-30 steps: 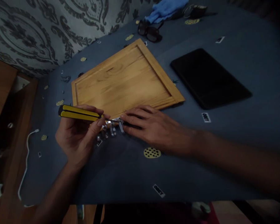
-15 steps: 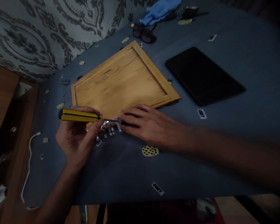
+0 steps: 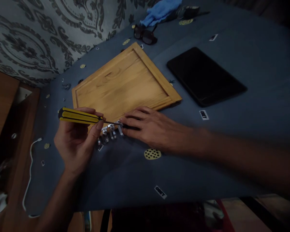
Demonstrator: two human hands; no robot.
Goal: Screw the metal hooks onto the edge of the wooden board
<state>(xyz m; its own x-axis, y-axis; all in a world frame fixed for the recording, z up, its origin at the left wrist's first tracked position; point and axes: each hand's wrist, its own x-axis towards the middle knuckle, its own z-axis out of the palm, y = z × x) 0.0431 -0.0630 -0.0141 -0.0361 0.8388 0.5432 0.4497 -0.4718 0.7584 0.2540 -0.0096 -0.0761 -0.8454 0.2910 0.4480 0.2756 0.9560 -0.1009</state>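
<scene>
My left hand (image 3: 74,145) is closed around a yellow-and-black screwdriver (image 3: 79,116). Its thin shaft points right, and the tip meets a silver metal hook (image 3: 120,127) at the near edge of a framed wooden board (image 3: 111,93). More silver hooks (image 3: 112,130) line that edge to the left, some partly behind my left thumb. My right hand (image 3: 152,130) lies over the board's near edge with fingers stretched out, its fingertips beside the rightmost hook. Whether they touch that hook is hard to make out.
A black tablet-like slab (image 3: 205,77) lies right of the board. Sunglasses (image 3: 145,34), a blue cloth (image 3: 160,13) and a dark tool (image 3: 188,13) are at the back. A white cable (image 3: 30,174) runs along the table's left side.
The whole view has shifted slightly. The screwdriver's handle has turned and tilts a little more, its tip staying at the same hook. My right hand keeps its place on the board.
</scene>
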